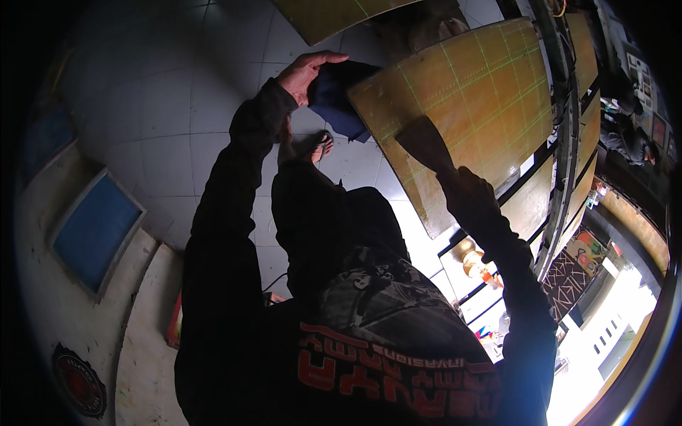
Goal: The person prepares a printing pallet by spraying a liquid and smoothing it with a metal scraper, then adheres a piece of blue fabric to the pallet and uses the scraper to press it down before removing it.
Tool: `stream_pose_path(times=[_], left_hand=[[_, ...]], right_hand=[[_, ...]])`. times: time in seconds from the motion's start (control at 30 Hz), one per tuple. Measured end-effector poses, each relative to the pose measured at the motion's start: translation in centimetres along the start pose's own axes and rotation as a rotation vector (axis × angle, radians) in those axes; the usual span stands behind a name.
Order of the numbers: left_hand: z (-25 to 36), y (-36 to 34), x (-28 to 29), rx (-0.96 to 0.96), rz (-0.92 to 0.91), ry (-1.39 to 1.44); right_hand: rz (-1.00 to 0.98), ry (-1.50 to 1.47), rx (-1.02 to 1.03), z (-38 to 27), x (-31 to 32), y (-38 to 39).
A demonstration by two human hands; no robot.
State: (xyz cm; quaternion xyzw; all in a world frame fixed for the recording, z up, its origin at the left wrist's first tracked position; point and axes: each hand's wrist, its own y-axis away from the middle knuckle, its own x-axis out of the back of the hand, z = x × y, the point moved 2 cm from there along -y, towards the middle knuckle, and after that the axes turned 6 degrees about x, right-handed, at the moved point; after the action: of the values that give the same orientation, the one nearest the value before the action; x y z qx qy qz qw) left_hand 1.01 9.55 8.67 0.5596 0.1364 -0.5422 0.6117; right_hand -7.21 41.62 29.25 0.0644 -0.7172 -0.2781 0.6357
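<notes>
My left hand (302,77) is at the upper middle, its thumb stretched along the top and its fingers closed on a dark navy cloth (339,99). The cloth hangs beside the left end of a yellow-brown board (483,78) ruled with green grid lines. In my right hand (470,195) is a dark, flat scraper (424,144) with a flared blade. That blade lies over the near part of the board; whether it touches the surface I cannot tell. Shadow hides much of my right fingers.
A second board (327,15) sits at the top, and more boards run along a dark metal rail (568,128) on the right. A blue framed panel (97,231) leans at the left. My sandalled foot (322,148) is on the tiled floor (167,153). Bright light enters lower right.
</notes>
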Motion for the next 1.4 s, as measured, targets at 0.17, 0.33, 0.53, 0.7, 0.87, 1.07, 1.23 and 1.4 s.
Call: stream_pose_path(times=[0.17,0.33,0.53,0.7,0.87,1.07,1.23,1.4], left_hand=[[-1.3,1.2,2.6,-0.029,0.006,-0.013],[-1.9,3.9,1.6,0.134,0.008,0.207],[-2.9,6.0,2.4,0.092,0.038,0.276],[-3.4,6.8,1.1,0.080,-0.044,0.331],[-3.8,7.6,0.2,0.020,0.015,0.317],[-6.1,7.5,1.3,0.066,-0.035,0.295],[-7.1,9.1,0.2,-0.044,0.113,0.298],[-8.7,9.4,1.4,-0.027,0.060,0.355]], right_hand=[[0.037,-0.183,-0.149,0.3,-0.4,-3.8],[-0.060,-0.382,-0.420,-1.9,2.2,3.0],[0.022,-0.334,-0.326,-4.4,-1.5,9.7],[-0.004,-0.361,-0.327,-5.7,-2.4,8.1],[-0.085,-0.142,-0.191,-5.4,0.4,4.0],[0.061,-0.242,-0.233,-3.7,-3.2,0.2],[0.224,-0.232,-0.081,-4.2,2.2,-3.3],[0.355,-0.332,-0.148,-4.8,1.0,2.4]])
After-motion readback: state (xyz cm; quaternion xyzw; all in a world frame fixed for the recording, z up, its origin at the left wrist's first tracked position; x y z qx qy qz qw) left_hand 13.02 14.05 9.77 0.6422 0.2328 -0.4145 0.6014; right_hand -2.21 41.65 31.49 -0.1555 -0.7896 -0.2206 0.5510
